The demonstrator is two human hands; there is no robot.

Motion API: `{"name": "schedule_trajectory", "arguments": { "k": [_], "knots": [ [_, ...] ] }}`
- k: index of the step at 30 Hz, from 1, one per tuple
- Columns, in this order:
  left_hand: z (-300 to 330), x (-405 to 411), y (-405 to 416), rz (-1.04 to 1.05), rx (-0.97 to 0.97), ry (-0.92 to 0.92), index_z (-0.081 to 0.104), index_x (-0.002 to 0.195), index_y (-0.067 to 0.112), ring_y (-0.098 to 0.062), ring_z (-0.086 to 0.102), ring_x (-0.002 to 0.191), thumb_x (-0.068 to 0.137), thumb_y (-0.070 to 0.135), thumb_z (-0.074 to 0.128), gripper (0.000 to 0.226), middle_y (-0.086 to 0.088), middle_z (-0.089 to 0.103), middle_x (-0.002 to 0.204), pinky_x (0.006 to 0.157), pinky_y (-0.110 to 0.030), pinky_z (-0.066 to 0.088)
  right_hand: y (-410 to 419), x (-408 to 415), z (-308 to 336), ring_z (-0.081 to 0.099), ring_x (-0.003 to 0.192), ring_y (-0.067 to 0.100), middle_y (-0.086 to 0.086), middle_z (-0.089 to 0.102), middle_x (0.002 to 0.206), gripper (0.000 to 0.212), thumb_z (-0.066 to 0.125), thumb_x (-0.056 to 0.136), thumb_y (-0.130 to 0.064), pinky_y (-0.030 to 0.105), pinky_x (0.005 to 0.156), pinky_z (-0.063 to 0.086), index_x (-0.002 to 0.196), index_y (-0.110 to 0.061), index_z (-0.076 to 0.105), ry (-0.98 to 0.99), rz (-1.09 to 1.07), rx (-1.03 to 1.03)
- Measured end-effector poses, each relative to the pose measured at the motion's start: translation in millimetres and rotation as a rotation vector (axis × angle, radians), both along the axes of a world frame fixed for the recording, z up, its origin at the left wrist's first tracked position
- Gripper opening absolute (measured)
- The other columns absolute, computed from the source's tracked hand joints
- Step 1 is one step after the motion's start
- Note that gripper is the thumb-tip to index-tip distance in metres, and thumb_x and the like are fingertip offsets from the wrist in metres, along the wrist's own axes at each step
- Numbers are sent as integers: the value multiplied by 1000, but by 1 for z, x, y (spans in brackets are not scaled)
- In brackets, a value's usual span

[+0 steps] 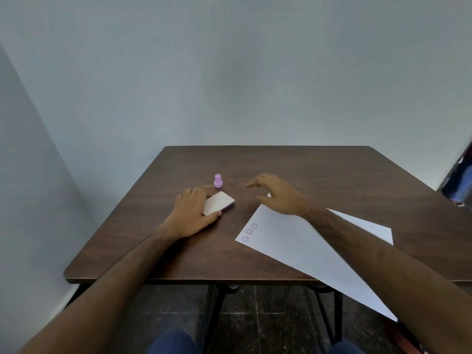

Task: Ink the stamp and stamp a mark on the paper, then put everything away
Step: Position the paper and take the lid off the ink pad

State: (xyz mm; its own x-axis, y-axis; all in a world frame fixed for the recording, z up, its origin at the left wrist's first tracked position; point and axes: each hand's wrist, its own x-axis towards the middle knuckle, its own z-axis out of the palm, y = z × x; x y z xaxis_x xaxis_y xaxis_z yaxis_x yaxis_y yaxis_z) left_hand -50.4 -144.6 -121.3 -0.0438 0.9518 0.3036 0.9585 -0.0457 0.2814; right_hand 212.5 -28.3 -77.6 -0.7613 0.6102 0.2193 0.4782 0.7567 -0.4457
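Stamp (pixel 217 181) stands untouched just beyond the left hand (pixel 193 213) gripping the closed ink pad (pixel 218 203), right hand (pixel 278 194) hovering empty over thrice-marked paper (pixel 293 241); tidying apparently remains.

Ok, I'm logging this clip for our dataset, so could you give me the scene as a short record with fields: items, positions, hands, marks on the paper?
surface: brown table
stamp: small purple stamp, upright, untouched, beyond the ink pad
ink pad: flat case, lid appears shut
left hand: left hand grips the ink pad on the table
right hand: right hand open, holding nothing, above the paper's far corner
paper: white sheet, angled, near end overhanging the table edge
marks: three round purple stamp marks in a row near its left corner
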Motion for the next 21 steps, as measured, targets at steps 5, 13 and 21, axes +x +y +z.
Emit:
{"name": "schedule_trajectory", "arguments": {
  "k": [5, 13, 21],
  "knots": [
    [10, 15, 11, -294, -87, -169, 35, 148, 30, -11, 45, 132, 92, 44, 63, 64, 7, 50, 146, 112, -38, 33, 4, -14, -5, 56, 109, 8, 3, 64, 128, 41, 61, 89, -1, 5, 87, 39, 129, -13, 64, 78, 25, -103],
    [9, 19, 27, -268, -63, -313, 27, 152, 31, 2, 48, 128, 87, 31, 73, 80, 10, 58, 138, 105, -9, 34, 9, -11, -25, 49, 114, -3, -9, 65, 125, 35, 75, 89, -32, 11, 95, 40, 123, -23, 69, 168, 29, -143],
    [6, 17, 30, -275, -30, -338, 38, 147, 26, 4, 50, 125, 86, 31, 76, 72, 14, 60, 134, 101, -6, 33, 17, -11, -36, 46, 124, -2, -10, 63, 129, 41, 79, 85, -32, 7, 103, 27, 125, -28, 71, 149, 78, -33]
  ]
}}
